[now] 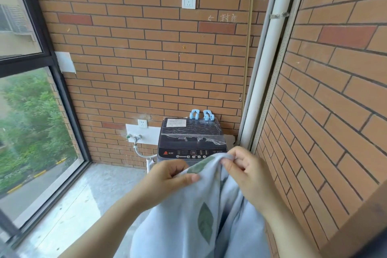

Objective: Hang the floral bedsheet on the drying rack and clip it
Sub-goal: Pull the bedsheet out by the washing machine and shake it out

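At the lower centre of the frame, the left hand point(167, 176) and right hand point(245, 169) both pinch the bedsheet point(201, 216) top edge, which runs left to right; the cloth hangs below. The 2 blue clips point(201, 115) lie beyond, on the washing machine point(190, 138); no rack visible.

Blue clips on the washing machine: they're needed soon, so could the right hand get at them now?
Probably not yet: the right hand pinches the bedsheet. Nothing stands between it and the clips at the far edge of the washing machine.
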A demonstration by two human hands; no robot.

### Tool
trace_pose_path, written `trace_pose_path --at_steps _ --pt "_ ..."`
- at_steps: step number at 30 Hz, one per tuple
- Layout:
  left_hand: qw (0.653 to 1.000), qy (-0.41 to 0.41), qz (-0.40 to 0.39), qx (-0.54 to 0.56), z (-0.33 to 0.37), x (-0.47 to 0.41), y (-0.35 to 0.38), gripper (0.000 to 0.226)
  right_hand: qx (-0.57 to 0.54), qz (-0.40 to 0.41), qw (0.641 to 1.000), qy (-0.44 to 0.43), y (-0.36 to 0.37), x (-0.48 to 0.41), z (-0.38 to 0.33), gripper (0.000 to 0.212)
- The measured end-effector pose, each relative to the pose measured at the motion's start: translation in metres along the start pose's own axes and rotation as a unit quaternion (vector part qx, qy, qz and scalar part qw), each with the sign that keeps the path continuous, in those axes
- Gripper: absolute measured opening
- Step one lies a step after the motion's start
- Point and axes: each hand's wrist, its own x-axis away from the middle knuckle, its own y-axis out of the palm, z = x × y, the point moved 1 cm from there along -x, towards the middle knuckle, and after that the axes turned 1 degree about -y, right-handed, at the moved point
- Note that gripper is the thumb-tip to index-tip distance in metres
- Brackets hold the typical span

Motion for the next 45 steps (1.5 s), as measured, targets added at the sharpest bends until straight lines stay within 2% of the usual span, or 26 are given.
trace_pose_path --at_steps 3,9,12,15,17,20,22,24,25,26,27,29,33,37,40,42,45 --pt "0.998 -0.043 0.006 0.039 -0.020 0.010 -0.007 0.077 0.014 0.058 0.998 -0.005 -0.024 -0.011 -0.001 0.019" --pt "0.999 -0.015 0.038 -0.011 -0.013 0.007 -0.025 0.062 0.064 0.095 0.993 -0.010 -0.052 -0.027 0.000 0.022" --pt "0.990 0.035 0.110 -0.079 0.004 -0.006 -0.043 0.055 0.081 0.095 0.992 -0.011 -0.055 -0.028 0.006 0.023" --pt "0.962 0.062 0.221 -0.148 0.027 -0.023 -0.065 0.049 0.083 0.086 0.993 -0.004 -0.053 -0.028 0.012 0.025" --pt "0.948 0.065 0.243 -0.194 0.034 -0.028 -0.070 0.048 0.082 0.088 0.993 0.005 -0.050 -0.027 0.017 0.024" --pt "0.952 0.054 0.224 -0.204 0.029 -0.024 -0.065 0.052 0.099 0.096 0.990 0.027 -0.044 -0.024 0.025 0.024" --pt "0.965 0.049 0.221 -0.136 0.027 -0.022 -0.059 0.049 0.112 0.102 0.988 0.041 -0.041 -0.023 0.030 0.022" --pt "0.971 0.046 0.225 -0.063 0.032 -0.022 -0.053 0.045 0.145 0.117 0.981 0.056 -0.038 -0.021 0.032 0.008" --pt "0.973 0.048 0.222 -0.052 0.035 -0.024 -0.050 0.044 0.154 0.121 0.979 0.062 -0.035 -0.019 0.030 0.009" --pt "0.974 0.052 0.213 -0.062 0.038 -0.025 -0.047 0.042 0.152 0.117 0.980 0.059 -0.032 -0.017 0.026 0.024" --pt "0.975 0.056 0.198 -0.078 0.040 -0.026 -0.043 0.038 0.140 0.103 0.984 0.048 -0.027 -0.014 0.019 0.035" --pt "0.981 0.057 0.162 -0.091 0.042 -0.027 -0.036 0.028 0.107 0.069 0.992 0.017 -0.013 -0.008 0.001 0.044" --pt "0.988 0.063 0.120 -0.078 0.037 -0.027 -0.025 0.014 0.042 0.023 0.999 -0.005 0.010 -0.005 -0.018 0.039" --pt "0.989 0.077 0.088 -0.090 0.034 -0.023 -0.023 0.014 -0.005 -0.044 0.999 0.017 0.022 -0.007 -0.015 0.039" --pt "0.989 0.087 0.072 -0.100 0.036 -0.019 -0.024 0.010 -0.007 -0.107 0.994 0.018 0.031 -0.009 -0.011 0.022" --pt "0.988 0.090 0.072 -0.100 0.036 -0.017 -0.025 0.008 0.012 -0.114 0.993 0.009 0.034 -0.009 -0.009 0.016" --pt "0.990 0.076 0.071 -0.094 0.032 -0.015 -0.028 0.007 0.044 -0.085 0.995 -0.014 0.034 -0.009 -0.007 0.026"
